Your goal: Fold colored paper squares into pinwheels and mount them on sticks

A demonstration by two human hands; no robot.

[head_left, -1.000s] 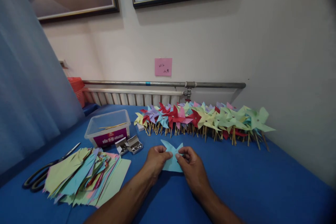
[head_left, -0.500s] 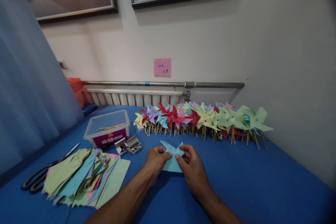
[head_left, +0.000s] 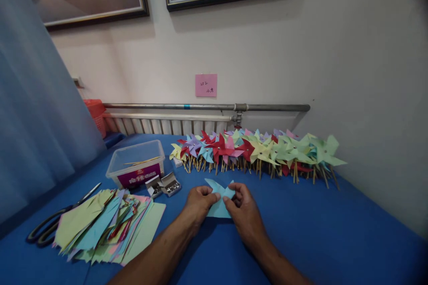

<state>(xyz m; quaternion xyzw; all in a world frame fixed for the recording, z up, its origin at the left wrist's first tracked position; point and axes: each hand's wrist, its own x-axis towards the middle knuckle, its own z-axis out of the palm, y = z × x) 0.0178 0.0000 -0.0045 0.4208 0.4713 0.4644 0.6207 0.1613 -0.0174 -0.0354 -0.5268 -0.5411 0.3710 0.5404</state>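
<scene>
A light blue cut paper square (head_left: 218,207) lies on the blue table (head_left: 317,227) in front of me, some of its corners folded toward the middle. My left hand (head_left: 198,205) pinches its left side near the centre. My right hand (head_left: 245,214) pinches the folded tips from the right. Both hands rest low over the paper. Beyond them a long row of finished paper pinwheels (head_left: 257,151) in red, yellow, green, purple and blue lies on wooden sticks.
A fanned pile of coloured cut papers (head_left: 107,227) lies at left, with black scissors (head_left: 56,222) beside it. A clear plastic tub (head_left: 136,167) holds sticks, and two small open boxes of pins (head_left: 164,185) sit next to it. A radiator and pipe run along the wall.
My hands have barely moved; the right fingers shifted slightly on the folded paper tips. The view drifted a little.
</scene>
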